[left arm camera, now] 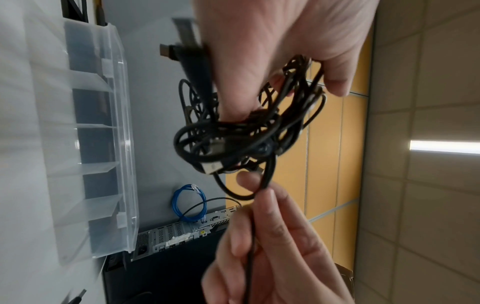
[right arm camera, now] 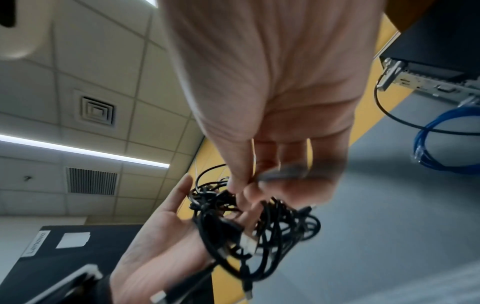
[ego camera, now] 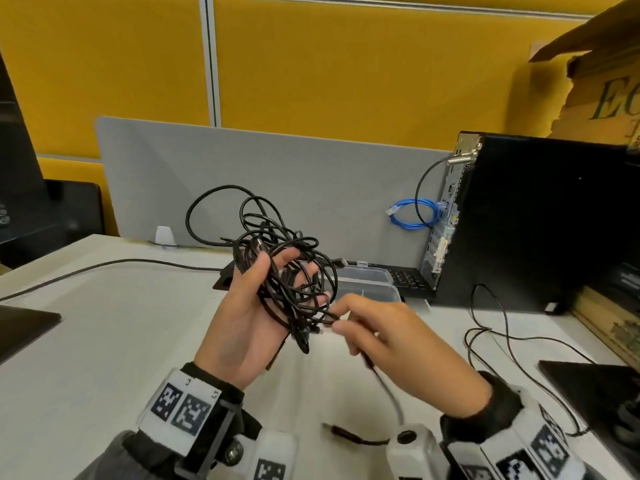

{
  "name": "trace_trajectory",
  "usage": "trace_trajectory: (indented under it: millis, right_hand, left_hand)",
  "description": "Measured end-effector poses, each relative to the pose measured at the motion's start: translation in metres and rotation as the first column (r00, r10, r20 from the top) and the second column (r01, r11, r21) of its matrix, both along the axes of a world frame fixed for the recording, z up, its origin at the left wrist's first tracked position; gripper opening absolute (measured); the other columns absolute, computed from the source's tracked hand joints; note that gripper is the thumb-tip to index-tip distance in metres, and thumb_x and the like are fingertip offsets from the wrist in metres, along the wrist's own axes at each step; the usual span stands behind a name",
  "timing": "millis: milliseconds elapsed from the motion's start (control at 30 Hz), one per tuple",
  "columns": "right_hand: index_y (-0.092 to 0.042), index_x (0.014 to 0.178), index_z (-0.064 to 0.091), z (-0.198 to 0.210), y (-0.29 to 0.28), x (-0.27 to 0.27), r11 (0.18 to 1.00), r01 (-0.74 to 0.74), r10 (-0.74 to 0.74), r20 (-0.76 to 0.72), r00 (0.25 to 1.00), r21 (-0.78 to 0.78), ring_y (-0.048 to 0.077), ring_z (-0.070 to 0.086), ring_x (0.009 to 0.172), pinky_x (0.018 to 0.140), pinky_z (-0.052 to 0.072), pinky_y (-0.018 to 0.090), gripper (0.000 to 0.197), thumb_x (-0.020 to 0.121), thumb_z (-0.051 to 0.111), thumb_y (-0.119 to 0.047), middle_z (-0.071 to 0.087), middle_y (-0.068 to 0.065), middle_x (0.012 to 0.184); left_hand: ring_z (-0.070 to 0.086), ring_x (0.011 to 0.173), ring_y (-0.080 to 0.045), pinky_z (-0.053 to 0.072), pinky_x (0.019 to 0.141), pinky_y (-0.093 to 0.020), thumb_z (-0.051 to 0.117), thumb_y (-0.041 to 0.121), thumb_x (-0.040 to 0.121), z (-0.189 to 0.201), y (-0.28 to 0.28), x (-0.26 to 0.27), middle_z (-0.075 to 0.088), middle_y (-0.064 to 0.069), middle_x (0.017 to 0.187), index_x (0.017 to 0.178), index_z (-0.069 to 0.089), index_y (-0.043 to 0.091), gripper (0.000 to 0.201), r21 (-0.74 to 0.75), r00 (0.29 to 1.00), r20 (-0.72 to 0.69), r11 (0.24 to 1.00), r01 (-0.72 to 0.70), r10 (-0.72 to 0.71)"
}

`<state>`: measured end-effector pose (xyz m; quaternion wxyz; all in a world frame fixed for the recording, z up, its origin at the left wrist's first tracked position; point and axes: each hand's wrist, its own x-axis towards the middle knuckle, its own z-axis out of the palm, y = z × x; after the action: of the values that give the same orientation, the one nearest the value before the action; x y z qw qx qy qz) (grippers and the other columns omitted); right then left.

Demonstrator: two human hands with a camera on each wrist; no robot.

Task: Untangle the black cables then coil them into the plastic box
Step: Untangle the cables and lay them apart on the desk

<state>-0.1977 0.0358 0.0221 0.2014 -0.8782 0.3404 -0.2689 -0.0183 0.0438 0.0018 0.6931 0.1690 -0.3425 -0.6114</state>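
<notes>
A tangle of black cables is held above the white table. My left hand is palm up with the loops wound over its fingers and the thumb curled onto them. At the bundle's lower right edge, my right hand pinches one strand; that cable runs down through the hand to a loose plug on the table. The clear plastic box stands open just behind the hands. The left wrist view shows the tangle, a USB plug in it, and the box with its dividers. The right wrist view is blurred around the tangle.
A black computer tower stands at the right with a blue network cable hanging at its back. A grey divider closes the rear. A keyboard lies behind the box. Thin black cables trail at right; another cable crosses the left.
</notes>
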Motion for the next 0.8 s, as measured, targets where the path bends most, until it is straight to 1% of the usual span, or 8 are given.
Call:
trace_trajectory:
  millis: [67, 167, 300, 367, 467, 600, 667, 800]
  right_hand:
    - [-0.025, 0.098, 0.064, 0.003, -0.003, -0.005, 0.999, 0.018, -0.014, 0.072, 0.997, -0.046, 0.006, 0.051, 0.057, 0.056, 0.038, 0.014, 0.018, 0.096, 0.046, -0.024, 0.053, -0.005, 0.062]
    - [-0.019, 0.095, 0.068, 0.005, -0.003, -0.005, 0.997, 0.028, -0.015, 0.182, 0.983, -0.072, 0.004, 0.051, 0.058, 0.056, 0.037, 0.011, 0.019, 0.095, 0.049, -0.021, 0.053, -0.011, 0.059]
    - [-0.015, 0.088, 0.066, 0.0, 0.002, 0.003, 0.999, 0.02, -0.006, 0.276, 0.961, -0.049, 0.0, 0.055, 0.062, 0.058, 0.037, 0.008, 0.013, 0.093, 0.054, -0.017, 0.057, -0.018, 0.061]
    - [-0.015, 0.085, 0.066, -0.001, 0.002, 0.005, 0.994, 0.055, -0.023, 0.309, 0.951, -0.095, -0.005, 0.057, 0.07, 0.062, 0.039, 0.006, 0.011, 0.091, 0.057, -0.015, 0.057, -0.015, 0.067]
    - [-0.017, 0.085, 0.07, -0.005, 0.0, 0.008, 0.962, 0.126, -0.032, 0.355, 0.934, -0.244, -0.005, 0.052, 0.076, 0.066, 0.04, 0.003, 0.008, 0.087, 0.063, -0.015, 0.051, -0.015, 0.077]
    - [-0.021, 0.082, 0.068, -0.011, -0.001, 0.011, 0.963, 0.117, -0.018, 0.377, 0.926, -0.241, 0.0, 0.052, 0.074, 0.061, 0.046, 0.013, 0.017, 0.083, 0.054, -0.031, 0.048, -0.018, 0.074]
    - [-0.019, 0.078, 0.068, -0.012, -0.003, 0.011, 0.979, 0.102, -0.028, 0.378, 0.925, -0.176, 0.0, 0.056, 0.072, 0.062, 0.045, 0.01, 0.007, 0.083, 0.063, -0.021, 0.055, -0.024, 0.073]
    - [-0.026, 0.07, 0.065, -0.012, -0.002, 0.013, 0.996, 0.084, -0.081, 0.428, 0.9, 0.013, 0.002, 0.061, 0.065, 0.061, 0.048, 0.013, 0.026, 0.082, 0.065, -0.003, 0.064, -0.026, 0.076]
  left_hand:
    - [0.053, 0.118, -0.034, 0.048, 0.09, -0.057, 0.088, 0.039, 0.052, -0.001, 0.001, 0.001, 0.058, -0.011, 0.12, 0.115, 0.049, 0.015, 0.078, -0.043, 0.998, 0.002, 0.997, 0.057, -0.057]
    - [0.05, 0.12, -0.036, 0.037, 0.096, -0.065, 0.089, 0.019, 0.048, -0.005, 0.003, 0.001, 0.055, -0.013, 0.129, 0.11, 0.057, 0.021, 0.07, -0.106, 0.993, 0.093, 0.991, 0.083, -0.073]
    - [0.051, 0.123, -0.034, 0.049, 0.092, -0.052, 0.084, 0.005, 0.056, -0.008, 0.004, -0.003, 0.056, -0.008, 0.133, 0.129, 0.046, 0.035, 0.088, -0.117, 0.976, 0.207, 0.989, 0.091, -0.065]
    - [0.054, 0.12, -0.032, 0.054, 0.085, -0.045, 0.069, -0.004, 0.07, -0.008, 0.005, -0.006, 0.058, -0.004, 0.131, 0.134, 0.039, 0.034, 0.08, -0.127, 0.964, 0.265, 0.989, 0.071, -0.035]
    - [0.06, 0.114, -0.028, 0.055, 0.08, -0.039, 0.053, -0.004, 0.076, -0.007, 0.007, -0.012, 0.058, -0.001, 0.132, 0.135, 0.034, 0.033, 0.072, -0.165, 0.931, 0.364, 0.984, 0.072, -0.007]
    - [0.06, 0.114, -0.024, 0.054, 0.079, -0.035, 0.053, 0.002, 0.083, -0.009, 0.008, -0.018, 0.054, -0.001, 0.136, 0.141, 0.029, 0.023, 0.066, -0.151, 0.89, 0.453, 0.98, 0.132, -0.05]
    - [0.059, 0.117, -0.025, 0.054, 0.078, -0.036, 0.055, 0.008, 0.085, -0.011, 0.008, -0.019, 0.054, -0.001, 0.136, 0.141, 0.031, 0.016, 0.061, -0.107, 0.879, 0.466, 0.98, 0.165, -0.097]
    - [0.059, 0.116, -0.022, 0.055, 0.081, -0.042, 0.049, 0.012, 0.086, -0.013, 0.007, -0.02, 0.06, -0.001, 0.128, 0.13, 0.043, 0.017, 0.045, -0.055, 0.86, 0.488, 0.979, 0.198, -0.147]
